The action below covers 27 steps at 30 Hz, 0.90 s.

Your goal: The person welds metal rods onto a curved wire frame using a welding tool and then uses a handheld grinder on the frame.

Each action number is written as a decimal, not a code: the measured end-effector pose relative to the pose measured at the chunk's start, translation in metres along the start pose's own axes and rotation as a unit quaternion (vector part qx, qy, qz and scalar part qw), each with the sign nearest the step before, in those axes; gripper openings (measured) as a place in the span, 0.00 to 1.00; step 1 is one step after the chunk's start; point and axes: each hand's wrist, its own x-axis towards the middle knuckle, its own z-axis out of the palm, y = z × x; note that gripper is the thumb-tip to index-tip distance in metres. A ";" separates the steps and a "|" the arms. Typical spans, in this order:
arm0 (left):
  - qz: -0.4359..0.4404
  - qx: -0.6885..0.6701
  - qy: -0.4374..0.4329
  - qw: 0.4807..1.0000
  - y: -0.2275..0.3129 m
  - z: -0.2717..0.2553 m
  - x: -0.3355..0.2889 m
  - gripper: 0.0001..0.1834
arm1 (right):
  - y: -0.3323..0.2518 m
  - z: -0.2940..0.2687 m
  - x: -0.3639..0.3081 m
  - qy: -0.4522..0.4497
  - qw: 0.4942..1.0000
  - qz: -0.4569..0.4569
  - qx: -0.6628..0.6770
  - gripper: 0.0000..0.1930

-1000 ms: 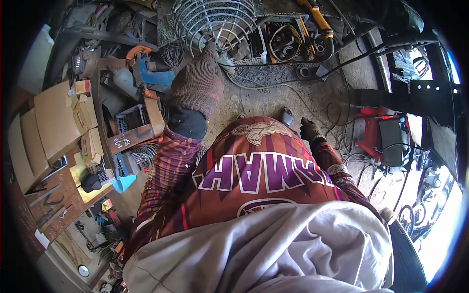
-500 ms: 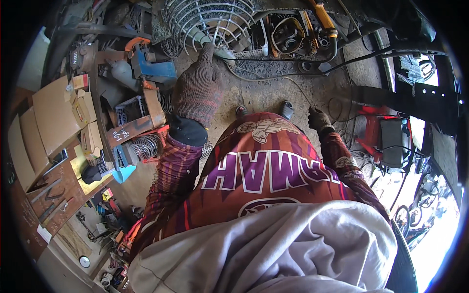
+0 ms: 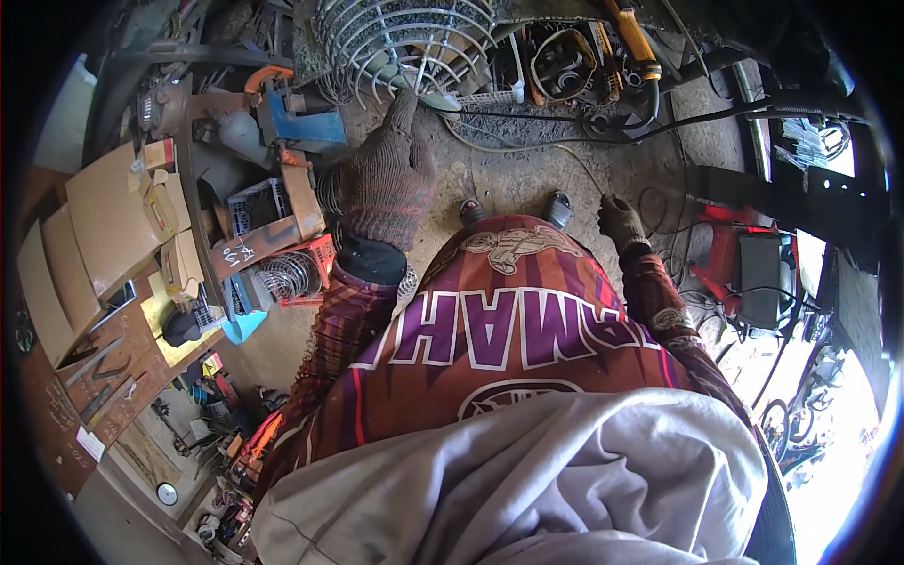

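Note:
My left hand (image 3: 388, 184), in a dark knitted work glove, reaches forward to the near edge of a round cage of concentric metal wires (image 3: 410, 42). Its fingers are pressed together at the cage's lower rim, and their tips are partly hidden. Just right of the fingertips is a small pale piece (image 3: 439, 101) beneath the wires. Lower and to the right, my right hand (image 3: 621, 224), also gloved, is closed around the end of a thin beige cable (image 3: 579, 162). That cable runs back across the floor toward the cage.
A blue metal vise or clamp (image 3: 306, 127) and a crate (image 3: 256, 207) stand left. Cardboard boxes (image 3: 108, 226) lie on the workbench. Beyond the cage's right side are a bin of metal parts (image 3: 565, 66) and a yellow-handled tool (image 3: 636, 42). A red-and-grey machine (image 3: 761, 273) and loose cables lie right.
The whole view has shifted slightly to the right. Both hands keep nearly the same positions, the left at the wire cage and the right on the cable.

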 end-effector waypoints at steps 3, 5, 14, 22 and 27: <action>-0.011 -0.006 -0.001 1.000 0.002 -0.002 0.002 0.22 | -0.016 -0.004 -0.008 0.046 0.981 -0.128 0.137 0.16; -0.033 -0.012 -0.009 0.999 0.004 -0.003 0.002 0.21 | -0.043 -0.015 -0.027 0.156 0.954 -0.203 0.157 0.14; -0.049 -0.105 0.001 0.993 0.019 0.000 -0.002 0.21 | -0.240 -0.107 -0.073 0.508 0.723 -0.456 0.106 0.16; -0.044 -0.024 -0.007 0.999 0.009 -0.001 -0.001 0.22 | -0.323 -0.110 -0.066 0.544 0.780 -0.298 -0.086 0.44; -0.057 -0.045 0.018 0.997 0.015 -0.005 0.002 0.20 | -0.350 -0.125 -0.057 0.544 0.741 -0.364 -0.150 0.33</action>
